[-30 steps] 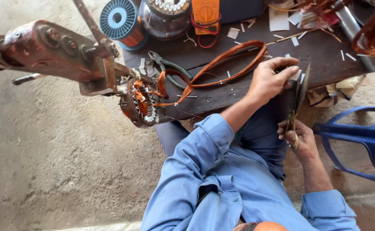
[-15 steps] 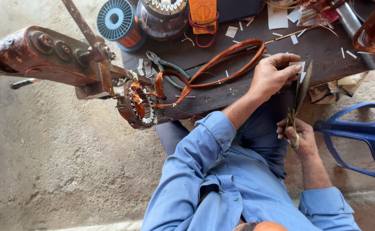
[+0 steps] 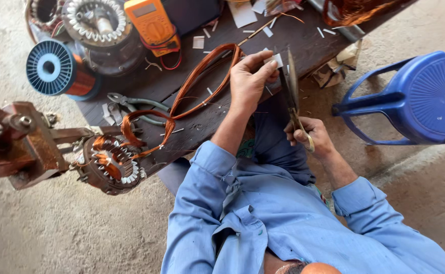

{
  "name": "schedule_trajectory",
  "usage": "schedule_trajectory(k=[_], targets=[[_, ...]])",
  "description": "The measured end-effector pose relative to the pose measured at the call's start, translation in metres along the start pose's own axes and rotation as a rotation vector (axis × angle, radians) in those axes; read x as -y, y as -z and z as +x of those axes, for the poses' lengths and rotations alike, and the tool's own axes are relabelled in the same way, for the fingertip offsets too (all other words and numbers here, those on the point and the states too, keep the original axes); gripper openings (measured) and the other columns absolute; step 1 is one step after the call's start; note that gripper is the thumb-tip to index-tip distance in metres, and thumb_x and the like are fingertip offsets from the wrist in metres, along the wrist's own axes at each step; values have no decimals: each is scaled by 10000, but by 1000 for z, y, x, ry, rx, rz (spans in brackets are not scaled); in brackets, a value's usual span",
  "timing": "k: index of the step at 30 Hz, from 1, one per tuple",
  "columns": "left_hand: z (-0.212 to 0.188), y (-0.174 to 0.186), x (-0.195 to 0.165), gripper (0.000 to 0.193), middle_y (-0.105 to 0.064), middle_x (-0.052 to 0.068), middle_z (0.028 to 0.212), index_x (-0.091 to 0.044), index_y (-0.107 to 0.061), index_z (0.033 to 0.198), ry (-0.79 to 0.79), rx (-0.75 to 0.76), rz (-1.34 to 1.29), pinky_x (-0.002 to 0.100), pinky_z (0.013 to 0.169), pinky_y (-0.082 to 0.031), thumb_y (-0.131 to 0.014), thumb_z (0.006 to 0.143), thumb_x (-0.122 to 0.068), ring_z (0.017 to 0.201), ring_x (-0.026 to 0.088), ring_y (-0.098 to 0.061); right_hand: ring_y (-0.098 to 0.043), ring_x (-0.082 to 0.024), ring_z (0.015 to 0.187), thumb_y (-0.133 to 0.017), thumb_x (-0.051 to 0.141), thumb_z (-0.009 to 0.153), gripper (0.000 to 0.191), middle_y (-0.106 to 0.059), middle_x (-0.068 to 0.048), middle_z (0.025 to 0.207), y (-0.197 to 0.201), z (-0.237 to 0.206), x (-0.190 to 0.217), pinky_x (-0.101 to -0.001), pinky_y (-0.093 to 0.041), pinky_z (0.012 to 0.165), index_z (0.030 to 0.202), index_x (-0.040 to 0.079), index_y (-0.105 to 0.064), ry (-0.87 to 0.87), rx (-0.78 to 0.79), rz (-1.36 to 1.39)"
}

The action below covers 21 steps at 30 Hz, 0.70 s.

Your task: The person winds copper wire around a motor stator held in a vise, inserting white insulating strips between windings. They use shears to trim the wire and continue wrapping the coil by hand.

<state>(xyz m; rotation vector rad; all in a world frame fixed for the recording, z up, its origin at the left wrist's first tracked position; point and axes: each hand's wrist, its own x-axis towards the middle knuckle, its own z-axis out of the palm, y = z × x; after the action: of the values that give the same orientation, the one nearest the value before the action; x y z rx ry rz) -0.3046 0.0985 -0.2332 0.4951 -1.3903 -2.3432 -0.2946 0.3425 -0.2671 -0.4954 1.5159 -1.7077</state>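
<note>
Hands are working at the edge of a dark wooden bench, seen from above the person's blue shirt sleeves. Reaching forward with the forearm stretched up from the bent elbow, the left hand is pinching a small white slip of insulating paper between thumb and fingertips, closed on it just over the bench edge. Lower and nearer the body, the right hand is wrapping its fingers through the handles of a pair of long metal scissors, gripping them with the blades pointing up toward the paper; the blades are standing just beside the slip, and whether they are touching it cannot be told.

Lying on the bench beside the left hand is a long loop of copper-coloured winding wire, running down to a round motor stator with copper coils that is sitting on a rusty brown metal winding stand at the bench's near corner. Grey-handled pliers are resting close to the loop. Farther back are standing a blue plastic spool of copper wire, a second round stator with pale teeth and an orange handheld meter. White paper scraps are scattered across the bench top. On the concrete floor to the right is sitting a blue plastic stool.
</note>
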Motion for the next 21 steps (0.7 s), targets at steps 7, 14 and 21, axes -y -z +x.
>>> schedule_trajectory(k=[7, 14, 21], targets=[[-5, 2, -10, 311, -768, 144, 969, 85, -697, 1197, 5, -11, 37, 287, 695, -640, -772, 911, -11, 779, 156, -739, -645, -108, 627, -801, 497, 850, 537, -677, -43, 739, -5, -1, -1, -234, -538, 564, 955, -23, -720, -4, -54, -118], [-8, -1, -12, 302, -771, 157, 963, 79, -698, 1195, 11, -15, 60, 286, 701, -653, -764, 912, -5, 788, 161, -753, -647, -88, 599, -811, 427, 855, 440, -670, -27, 703, -9, -1, -6, -227, -557, 522, 898, -3, -729, -22, -104, -157], [-8, 0, -14, 293, -775, 159, 960, 71, -704, 1192, 19, -8, 84, 284, 699, -654, -763, 913, 1, 790, 160, -758, -668, -86, 596, -808, 411, 853, 410, -683, -27, 690, -7, -3, -7, -221, -572, 518, 882, 9, -733, -32, -125, -223]])
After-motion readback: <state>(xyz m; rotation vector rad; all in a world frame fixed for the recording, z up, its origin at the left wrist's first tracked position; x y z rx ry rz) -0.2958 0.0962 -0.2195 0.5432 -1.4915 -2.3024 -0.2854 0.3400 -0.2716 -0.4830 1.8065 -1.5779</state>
